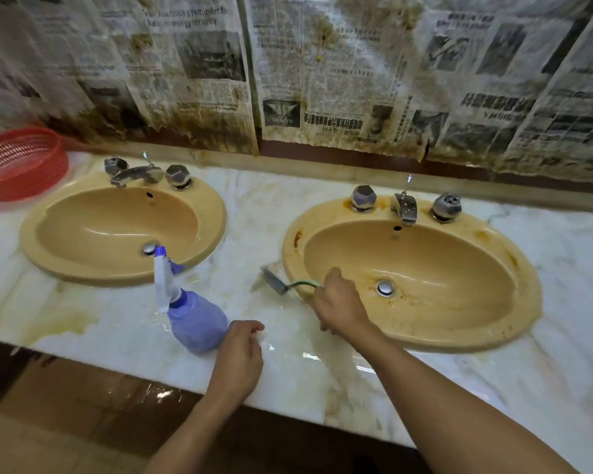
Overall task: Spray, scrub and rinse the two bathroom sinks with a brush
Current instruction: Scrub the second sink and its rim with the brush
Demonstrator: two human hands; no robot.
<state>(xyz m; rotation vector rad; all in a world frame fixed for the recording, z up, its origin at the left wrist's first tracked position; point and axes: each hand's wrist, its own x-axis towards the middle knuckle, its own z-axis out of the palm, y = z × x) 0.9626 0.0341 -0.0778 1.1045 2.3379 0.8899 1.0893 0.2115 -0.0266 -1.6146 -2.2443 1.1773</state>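
Marble, white and shiny with yellow stains, makes up the long counter [288,206] I look down on. Two oval sinks sit in it, both smooth and tan like caramel: the left sink [117,227] and the right sink [459,268], which has brown rusty marks on its rim. Silver taps [404,206] stand behind them with chunky, many-sided knobs [363,197].

I see the right hand [339,302] curled tight round the thin green handle of the brush [278,282] at the left rim of the right sink. The grey bristle head is over the wet counter just beside that rim.

The left hand [238,357] holds nothing. Its fingers are loosely bent, just beside the spray bottle [196,319], which is round purple plastic with a white trigger top.

A red plastic basket [21,162] full of holes stands far left. Old stained newspaper [322,63] covers the wall. I can read "reminder for" and "energy security".
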